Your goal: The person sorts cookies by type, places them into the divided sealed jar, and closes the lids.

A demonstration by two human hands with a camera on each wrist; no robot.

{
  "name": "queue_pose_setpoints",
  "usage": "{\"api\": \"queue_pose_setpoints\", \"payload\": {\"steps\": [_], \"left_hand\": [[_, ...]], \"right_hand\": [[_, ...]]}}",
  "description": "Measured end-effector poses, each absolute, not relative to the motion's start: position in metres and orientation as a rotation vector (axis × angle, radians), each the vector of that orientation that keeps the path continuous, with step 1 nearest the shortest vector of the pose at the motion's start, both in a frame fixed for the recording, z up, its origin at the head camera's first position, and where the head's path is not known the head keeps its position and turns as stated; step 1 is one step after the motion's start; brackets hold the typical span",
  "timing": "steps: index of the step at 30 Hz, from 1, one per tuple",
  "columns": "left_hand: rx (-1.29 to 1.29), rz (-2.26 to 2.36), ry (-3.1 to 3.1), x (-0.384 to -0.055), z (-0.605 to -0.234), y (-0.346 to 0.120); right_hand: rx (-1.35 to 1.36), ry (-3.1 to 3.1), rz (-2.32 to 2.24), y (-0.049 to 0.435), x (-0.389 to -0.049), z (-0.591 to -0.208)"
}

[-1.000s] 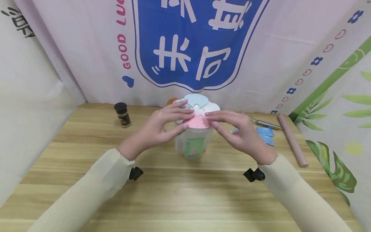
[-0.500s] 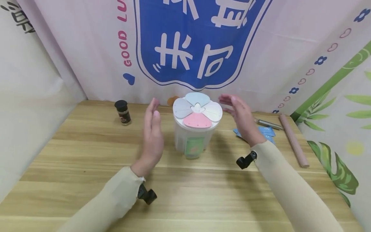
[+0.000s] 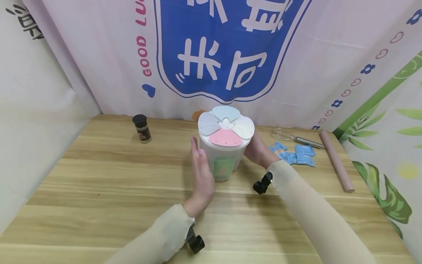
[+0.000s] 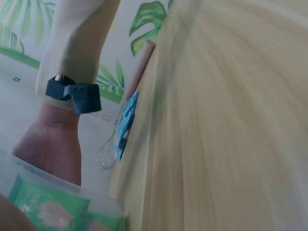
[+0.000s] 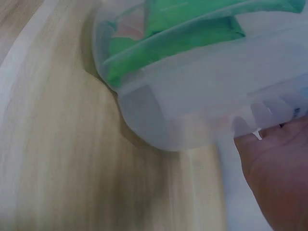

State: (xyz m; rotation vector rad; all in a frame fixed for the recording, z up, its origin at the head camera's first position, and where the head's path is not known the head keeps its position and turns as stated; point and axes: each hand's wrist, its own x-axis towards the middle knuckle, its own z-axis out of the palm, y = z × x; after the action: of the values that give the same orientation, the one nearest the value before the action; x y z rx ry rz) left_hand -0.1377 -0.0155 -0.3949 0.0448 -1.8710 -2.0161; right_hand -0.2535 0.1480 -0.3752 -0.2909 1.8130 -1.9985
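A translucent storage container (image 3: 211,156) with several compartments stands on the wooden table. Its petal-shaped lids (image 3: 226,137) are pink, white, grey and pale blue, all lying flat around a white centre knob. Green packets (image 5: 192,41) show through the wall in the right wrist view. My left hand (image 3: 202,179) is upright at the container's left side, fingers straight. Around the right side reaches my right hand (image 3: 258,151), its fingers curled behind the container. In the right wrist view, that hand's fingertips (image 5: 262,114) show faintly through the wall.
A black-capped spice jar (image 3: 142,129) stands at the back left. To the right lie blue sachets (image 3: 304,154), a wire whisk (image 3: 298,139) and a pinkish rolling pin (image 3: 337,161). A printed curtain (image 3: 115,73) hangs along the table's back edge.
Both hands have left the lids, spread apart, then come down to the container's sides. The pink lid and the other lids, covered by fingers before, are now uncovered.
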Motion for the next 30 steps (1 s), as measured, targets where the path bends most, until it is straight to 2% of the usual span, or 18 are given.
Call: {"api": "queue_pose_setpoints", "payload": {"steps": [9,20,30], "left_hand": [[0.053,-1.960,-1.882,-0.139,-0.398,0.000],[0.031,-1.942,-1.905,-0.145,-0.398,-0.003],[0.005,-2.031,-1.948,-0.165,-0.392,-0.017]], "right_hand": [[-0.274,1.847,-1.940,0.149,-0.254,-0.382],[-0.292,1.843,-1.962,0.150,-0.252,-0.382],[-0.398,1.774,-2.039,0.154,-0.232,-0.387]]}}
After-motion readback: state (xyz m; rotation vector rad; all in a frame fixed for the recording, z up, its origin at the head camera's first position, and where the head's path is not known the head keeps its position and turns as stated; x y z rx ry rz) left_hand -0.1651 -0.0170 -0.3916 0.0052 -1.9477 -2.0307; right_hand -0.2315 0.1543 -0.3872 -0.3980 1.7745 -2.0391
